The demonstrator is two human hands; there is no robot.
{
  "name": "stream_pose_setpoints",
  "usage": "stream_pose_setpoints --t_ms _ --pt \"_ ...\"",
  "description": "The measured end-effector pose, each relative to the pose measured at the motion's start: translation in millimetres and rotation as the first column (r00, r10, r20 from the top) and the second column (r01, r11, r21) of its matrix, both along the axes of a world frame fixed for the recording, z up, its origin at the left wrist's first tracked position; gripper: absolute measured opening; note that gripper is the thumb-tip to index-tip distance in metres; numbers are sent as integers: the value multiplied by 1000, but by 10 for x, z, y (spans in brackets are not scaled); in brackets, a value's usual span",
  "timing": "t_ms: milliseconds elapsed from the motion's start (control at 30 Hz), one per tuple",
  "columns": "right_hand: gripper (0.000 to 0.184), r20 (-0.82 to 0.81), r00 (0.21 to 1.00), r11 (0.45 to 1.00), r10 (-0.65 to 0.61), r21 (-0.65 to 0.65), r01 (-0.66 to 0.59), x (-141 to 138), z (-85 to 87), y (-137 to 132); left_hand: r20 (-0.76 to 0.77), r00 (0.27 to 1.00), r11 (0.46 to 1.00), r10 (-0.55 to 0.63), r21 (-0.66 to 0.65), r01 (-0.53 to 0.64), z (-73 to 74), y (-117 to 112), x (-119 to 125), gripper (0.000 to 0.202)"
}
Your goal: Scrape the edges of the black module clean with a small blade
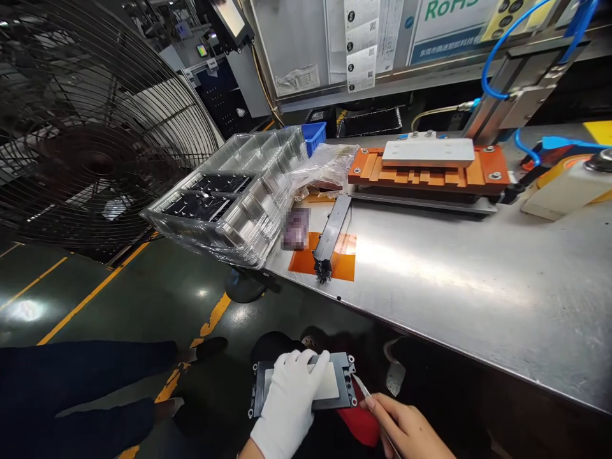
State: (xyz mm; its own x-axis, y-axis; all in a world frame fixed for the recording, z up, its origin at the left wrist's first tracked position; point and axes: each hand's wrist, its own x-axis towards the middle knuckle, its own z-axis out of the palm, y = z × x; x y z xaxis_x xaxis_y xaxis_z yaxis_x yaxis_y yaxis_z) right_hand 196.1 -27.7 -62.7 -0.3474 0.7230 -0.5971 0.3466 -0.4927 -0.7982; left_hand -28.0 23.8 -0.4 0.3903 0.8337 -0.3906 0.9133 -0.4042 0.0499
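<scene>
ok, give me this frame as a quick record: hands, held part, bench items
left hand: white-gloved left hand lies flat on the dark panel
right hand: bare right hand pinches thin tweezers, tip at the panel's right edge
panel: flat, held low in front of the steel bench
bench items: stacked clear trays, orange fixture, black bar on orange film
floor: large fan
</scene>
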Motion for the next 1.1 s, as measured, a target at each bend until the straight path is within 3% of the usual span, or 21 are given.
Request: stream_pose_setpoints --t_ms 233,367,800,1100 --pt "60 51 998 999 35 13 -36 -77 84 40 -2 1000 996 -7 88 7 -4 -35 39 87" --pt "63 58 998 1000 1 12 -2 -69 49 32 20 1000 993 3 116 -5 -11 -48 37 86" --pt "68 -35 999 999 -27 -36 26 -63 -83 7 25 1000 991 9 136 -12 -70 -77 -5 87" --pt "68 -5 1000 999 -1 -39 1 -47 1 71 31 1000 991 3 131 -7 -67 -85 -13 84"
